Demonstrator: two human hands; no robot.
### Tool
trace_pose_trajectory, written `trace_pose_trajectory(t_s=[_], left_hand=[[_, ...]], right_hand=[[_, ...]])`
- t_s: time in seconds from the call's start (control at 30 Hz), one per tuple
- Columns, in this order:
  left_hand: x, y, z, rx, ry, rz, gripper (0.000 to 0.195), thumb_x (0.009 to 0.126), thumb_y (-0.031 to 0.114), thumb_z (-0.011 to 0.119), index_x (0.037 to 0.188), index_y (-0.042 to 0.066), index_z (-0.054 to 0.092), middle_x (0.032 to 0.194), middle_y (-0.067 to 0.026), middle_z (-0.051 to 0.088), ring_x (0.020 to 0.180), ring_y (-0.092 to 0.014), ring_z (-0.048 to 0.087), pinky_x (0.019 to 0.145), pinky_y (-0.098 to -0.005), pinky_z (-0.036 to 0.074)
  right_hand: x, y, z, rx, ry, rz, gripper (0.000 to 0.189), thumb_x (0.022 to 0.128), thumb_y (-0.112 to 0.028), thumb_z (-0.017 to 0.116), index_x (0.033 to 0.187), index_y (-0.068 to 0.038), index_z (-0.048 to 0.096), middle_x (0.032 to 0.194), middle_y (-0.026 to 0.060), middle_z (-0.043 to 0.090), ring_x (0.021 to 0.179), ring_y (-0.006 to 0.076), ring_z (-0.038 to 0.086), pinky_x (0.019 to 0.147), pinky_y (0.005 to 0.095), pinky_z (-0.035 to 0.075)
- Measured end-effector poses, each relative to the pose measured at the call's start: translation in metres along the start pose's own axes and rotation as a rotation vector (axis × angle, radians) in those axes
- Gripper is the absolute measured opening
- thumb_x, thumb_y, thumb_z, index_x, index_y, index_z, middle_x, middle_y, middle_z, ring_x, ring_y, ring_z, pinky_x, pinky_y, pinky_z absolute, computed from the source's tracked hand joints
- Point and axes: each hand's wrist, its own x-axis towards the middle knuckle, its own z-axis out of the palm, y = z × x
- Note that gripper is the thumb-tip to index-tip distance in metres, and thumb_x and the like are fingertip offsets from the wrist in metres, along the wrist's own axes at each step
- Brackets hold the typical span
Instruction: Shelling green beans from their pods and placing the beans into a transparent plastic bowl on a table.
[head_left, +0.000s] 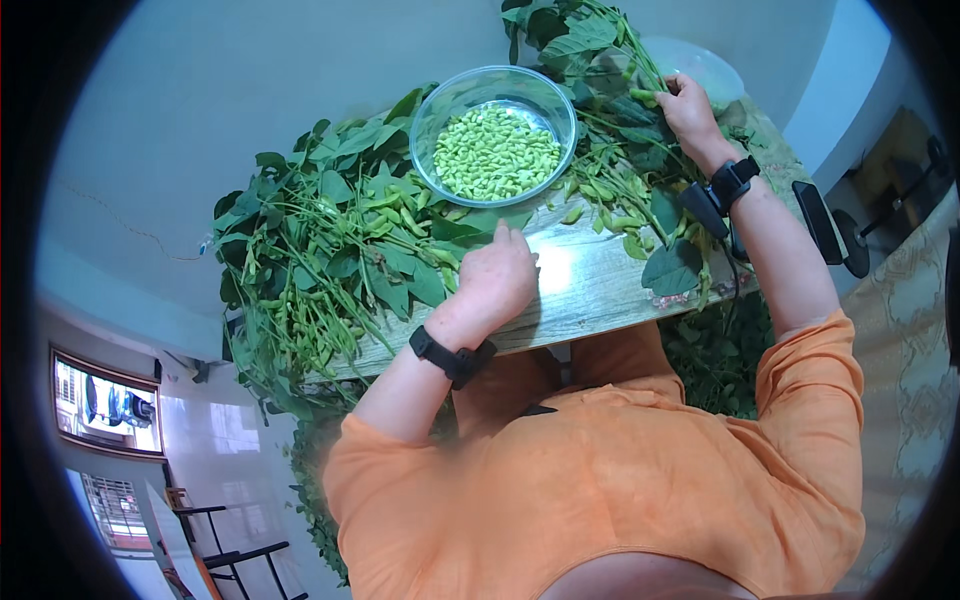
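My right hand (686, 112) grips a leafy soybean stalk (645, 64) at the far right of the table. A green pod (643, 95) shows beside its fingertips. My left hand (499, 274) is half curled over the table's front part, close to a broad green leaf (491, 220). Its palm side is hidden, so whether it holds anything does not show. Between and beyond my hands stands a clear round plastic bowl (420, 154) with shelled green soybeans (495, 154) in it. Loose pods (405, 217) lie among the foliage left of the bowl.
A large heap of soybean plants (322, 247) covers the table's left side. More pods and stems (611, 187) lie on the right. Behind my right hand is a translucent plastic lid or bowl (697, 67). A dark phone-like device (817, 221) sits past the wood-grain table's (592, 292) right edge.
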Motion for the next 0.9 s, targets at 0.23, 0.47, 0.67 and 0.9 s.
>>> trace_pose_trajectory(t_s=[0.23, 0.47, 0.67, 0.9], left_hand=[[0.011, -0.016, 0.002, 0.041, -0.018, 0.067, 0.027, 0.085, 0.009, 0.047, 0.107, -0.005, 0.054, 0.122, -0.0184, 0.054, 0.094, -0.035, 0.061, 0.082, -0.0415, 0.05], [0.015, -0.013, 0.003, -0.271, 0.094, 0.147, 0.036, 0.086, 0.007, 0.048, 0.12, -0.004, 0.05, 0.129, -0.0136, 0.049, 0.108, -0.032, 0.055, 0.091, -0.0387, 0.046], [0.03, 0.002, 0.007, -0.177, 0.037, 0.147, 0.045, 0.088, 0.012, 0.047, 0.129, -0.003, 0.041, 0.14, -0.0139, 0.038, 0.113, -0.032, 0.052, 0.093, -0.0392, 0.045], [0.053, -0.002, 0.021, -0.02, 0.077, 0.192, 0.051, 0.09, 0.022, 0.045, 0.131, -0.006, 0.036, 0.137, -0.0218, 0.04, 0.097, -0.034, 0.061, 0.077, -0.0431, 0.051]], right_hand=[[-0.001, -0.001, 0.003, 0.023, -0.009, 0.001, 0.024, 0.081, -0.004, 0.059, 0.103, 0.005, 0.058, 0.091, 0.0058, 0.06, 0.079, 0.0116, 0.053, 0.073, 0.0265, 0.043], [0.0, 0.001, 0.003, 0.069, -0.029, 0.014, 0.022, 0.08, -0.004, 0.059, 0.101, 0.006, 0.059, 0.088, 0.0083, 0.062, 0.079, 0.014, 0.055, 0.073, 0.0286, 0.044], [-0.006, -0.004, 0.001, 0.091, -0.026, 0.019, 0.021, 0.08, -0.004, 0.061, 0.099, 0.007, 0.06, 0.087, 0.0107, 0.064, 0.078, 0.0162, 0.057, 0.073, 0.03, 0.045], [-0.009, -0.006, 0.002, 0.158, -0.029, 0.015, 0.021, 0.081, -0.003, 0.06, 0.1, 0.007, 0.059, 0.09, 0.011, 0.064, 0.08, 0.016, 0.057, 0.074, 0.0301, 0.045]])
